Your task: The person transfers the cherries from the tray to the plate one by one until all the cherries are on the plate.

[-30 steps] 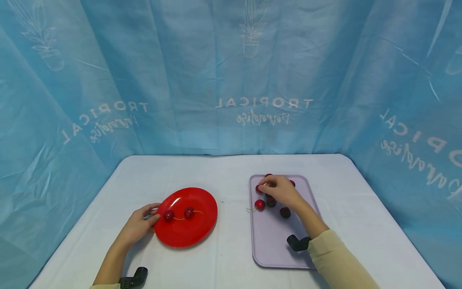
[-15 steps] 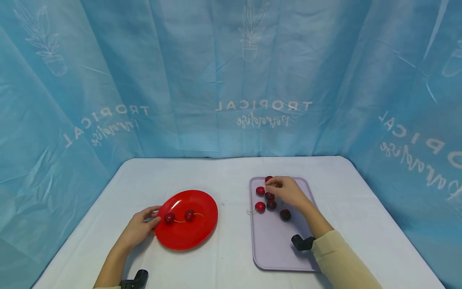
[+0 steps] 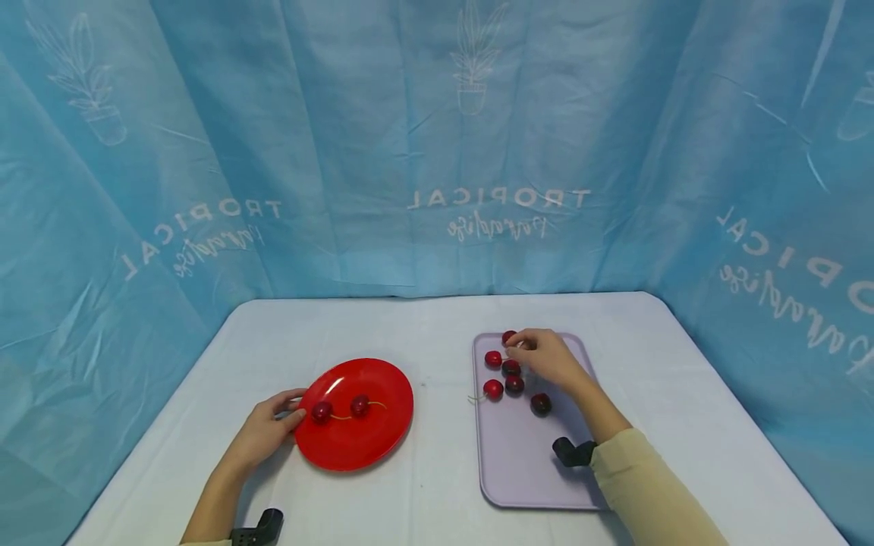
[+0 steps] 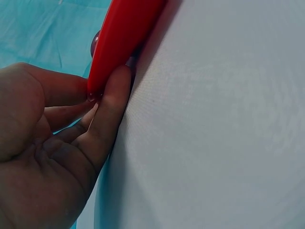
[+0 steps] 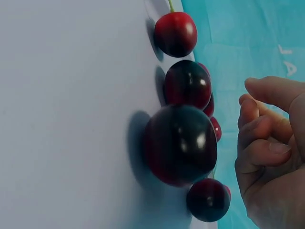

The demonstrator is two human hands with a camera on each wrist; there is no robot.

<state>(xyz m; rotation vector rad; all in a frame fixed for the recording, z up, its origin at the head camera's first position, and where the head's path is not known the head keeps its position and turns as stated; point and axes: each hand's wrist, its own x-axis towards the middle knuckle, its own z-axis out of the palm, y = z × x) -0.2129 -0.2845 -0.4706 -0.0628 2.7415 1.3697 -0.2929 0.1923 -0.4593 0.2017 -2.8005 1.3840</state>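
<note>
- Red plate point(image 3: 358, 436), on the white tabletop point(image 3: 423, 334): carrying 2 cherries point(image 3: 322, 412); left hand point(image 3: 262, 432) is gripping its near-left rim.
- Lilac tray point(image 3: 519, 470): holding the remaining cherries point(image 3: 493, 390).
- Right hand point(image 3: 549, 358): fingers are curling beside the far cherry point(image 3: 508, 337); grip not discernible.
- Step judged: picking; next calls for a pinch, then a carry to the plate.

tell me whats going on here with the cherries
A person's left hand holds the rim of a red plate that carries two cherries. Their right hand reaches over a lilac tray where more loose cherries lie, fingers curled at the far cluster; whether it grips one cannot be told.
</note>
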